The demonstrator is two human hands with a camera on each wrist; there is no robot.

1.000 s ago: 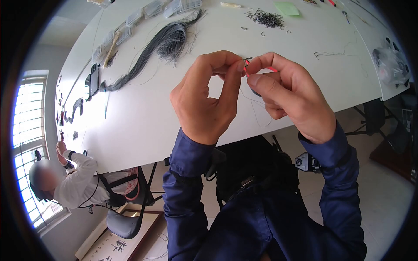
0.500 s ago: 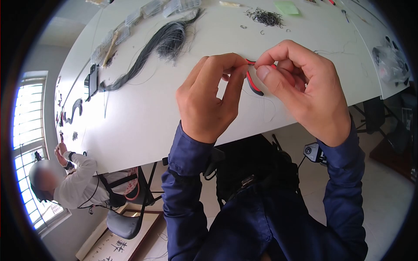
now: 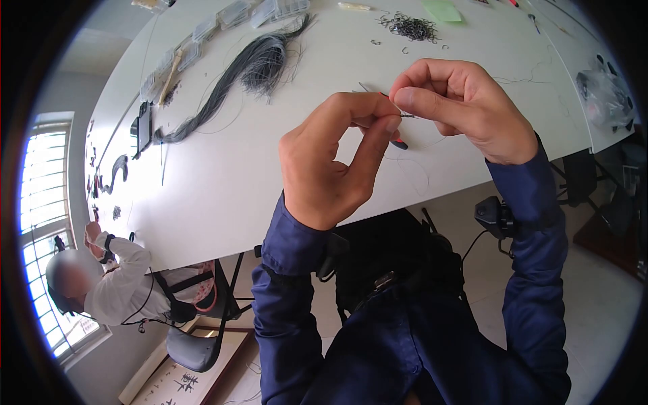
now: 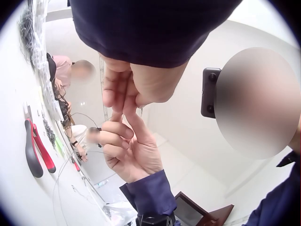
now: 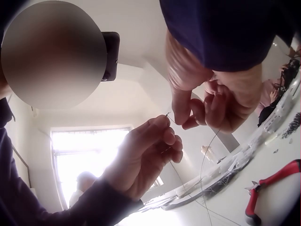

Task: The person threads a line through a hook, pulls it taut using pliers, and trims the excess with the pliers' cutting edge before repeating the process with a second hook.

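My left hand pinches a small dark hook between thumb and fingertips, and only its thin end sticks out. Just right of it, my right hand has thumb and forefinger together on a thin line; the right wrist view shows a short stretch of it running between the two hands. From the fingers a long thin line trails down towards the table. Under the hands lie red and black pliers, jaws slightly apart, mostly hidden by the left hand in the head view.
Small dark hooks are heaped at the back beside a green paper. A grey bundle of strands lies left, near clear plastic boxes. A plastic bag sits far right. Another person sits at the left.
My right hand has drawn up and to the right, turning at the wrist. The left hand has shifted slightly right, and the dark hook end now shows past its fingertips.
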